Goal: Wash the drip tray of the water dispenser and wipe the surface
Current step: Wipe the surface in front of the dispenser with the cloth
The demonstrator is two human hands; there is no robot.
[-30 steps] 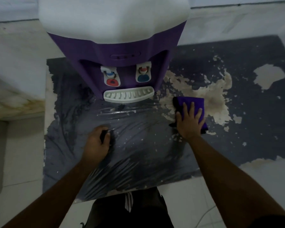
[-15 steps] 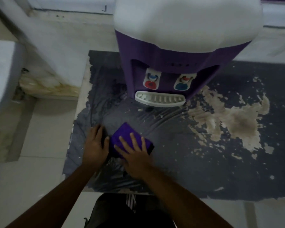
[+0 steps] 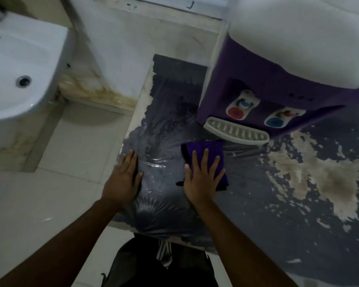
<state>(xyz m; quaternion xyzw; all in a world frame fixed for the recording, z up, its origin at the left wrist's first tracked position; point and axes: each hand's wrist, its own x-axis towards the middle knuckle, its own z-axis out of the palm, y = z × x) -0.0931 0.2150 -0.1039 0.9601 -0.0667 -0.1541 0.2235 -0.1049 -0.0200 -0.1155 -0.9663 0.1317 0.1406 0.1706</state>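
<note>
A purple and white water dispenser [image 3: 278, 79] stands on a dark, wet, peeling counter surface [image 3: 278, 214]. Its white slotted drip tray [image 3: 236, 131] sits in place under the two taps. My right hand [image 3: 201, 179] lies flat, fingers spread, on a folded purple cloth [image 3: 207, 150] just in front of the tray. My left hand [image 3: 122, 181] rests flat on the wet surface near its left edge, holding nothing.
A white sink basin [image 3: 19, 75] with a drain hangs at the far left. A stained white ledge [image 3: 112, 59] runs behind it. Pale floor tiles [image 3: 50, 193] lie below the counter's left edge. Beige worn patches [image 3: 330, 179] mark the counter at right.
My right hand has pushed the cloth from the counter's front left up toward the drip tray. My left hand has opened flat. The view has swung left, revealing the sink.
</note>
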